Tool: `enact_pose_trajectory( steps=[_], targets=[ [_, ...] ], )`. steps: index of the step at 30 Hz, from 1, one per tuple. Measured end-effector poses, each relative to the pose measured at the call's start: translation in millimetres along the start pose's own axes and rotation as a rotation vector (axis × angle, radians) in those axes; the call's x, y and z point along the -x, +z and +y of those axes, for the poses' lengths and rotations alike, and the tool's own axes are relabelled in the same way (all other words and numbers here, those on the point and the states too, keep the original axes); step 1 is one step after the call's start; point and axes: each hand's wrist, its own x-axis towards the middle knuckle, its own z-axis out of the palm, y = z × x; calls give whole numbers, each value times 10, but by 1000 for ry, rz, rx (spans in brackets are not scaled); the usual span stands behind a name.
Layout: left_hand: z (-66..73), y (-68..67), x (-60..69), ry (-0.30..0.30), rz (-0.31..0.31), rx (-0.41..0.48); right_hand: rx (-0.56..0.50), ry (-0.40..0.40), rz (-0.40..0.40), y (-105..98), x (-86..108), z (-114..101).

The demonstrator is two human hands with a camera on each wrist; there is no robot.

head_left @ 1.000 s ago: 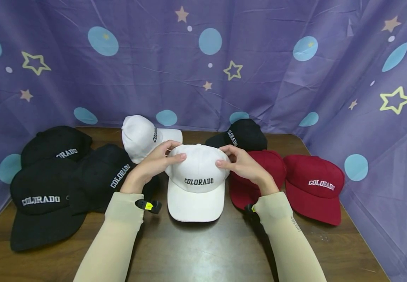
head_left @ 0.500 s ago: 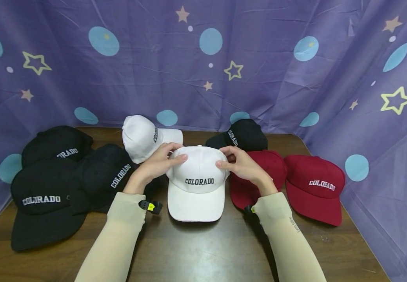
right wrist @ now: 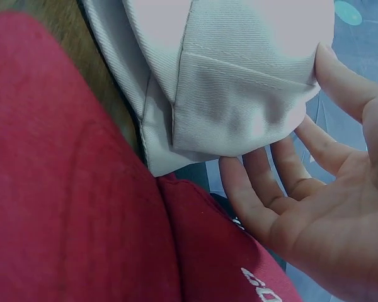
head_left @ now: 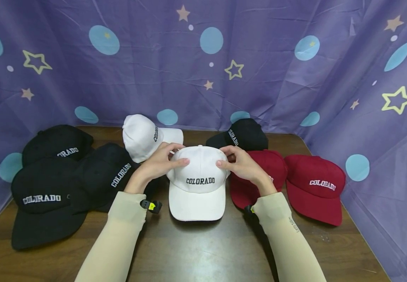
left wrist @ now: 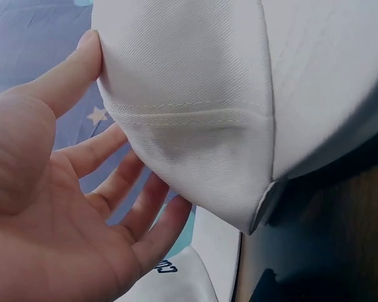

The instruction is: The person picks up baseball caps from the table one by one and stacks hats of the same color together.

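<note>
A white baseball cap (head_left: 200, 168) lettered COLORADO stands in the middle of the head view, brim towards me. My left hand (head_left: 161, 160) grips the crown's left side, its thumb on the front and its fingers behind. On the opposite side, my right hand (head_left: 240, 162) holds the crown in the same way. The left wrist view shows the thumb and fingertips against the cap's panel (left wrist: 183, 63). Fingertips also touch the lower edge of the white cap (right wrist: 239, 107) in the right wrist view. Whether the brim rests on the table cannot be told.
Several black caps (head_left: 44, 180) overlap at the left. Behind my left hand lies another white cap (head_left: 138, 135). A black cap (head_left: 247, 135) sits at the back right, near two red caps (head_left: 314, 176). The wooden table (head_left: 203, 258) meets a purple curtain (head_left: 136, 86).
Very little differs. The left thumb has slid slightly inward on the crown; the white cap stays nearly in place between both hands.
</note>
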Motion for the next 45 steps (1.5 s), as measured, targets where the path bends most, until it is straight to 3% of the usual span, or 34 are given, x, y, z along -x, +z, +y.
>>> enact_pose_trajectory(
  steps=[14, 24, 33, 37, 45],
  targets=[
    [12, 61, -15, -30, 37, -20, 14, 27, 13, 22, -1, -10],
    [40, 108, -17, 6, 44, -47, 10, 23, 7, -31, 22, -9],
    [-3, -2, -12, 54, 11, -61, 35, -3, -21, -102, 30, -21],
    [-14, -67, -1, 60, 67, -59, 58, -11, -9, -154, 63, -86],
    [-61, -215, 29, 8, 328, -19, 71, -71, 30, -215, 138, -269]
  ],
)
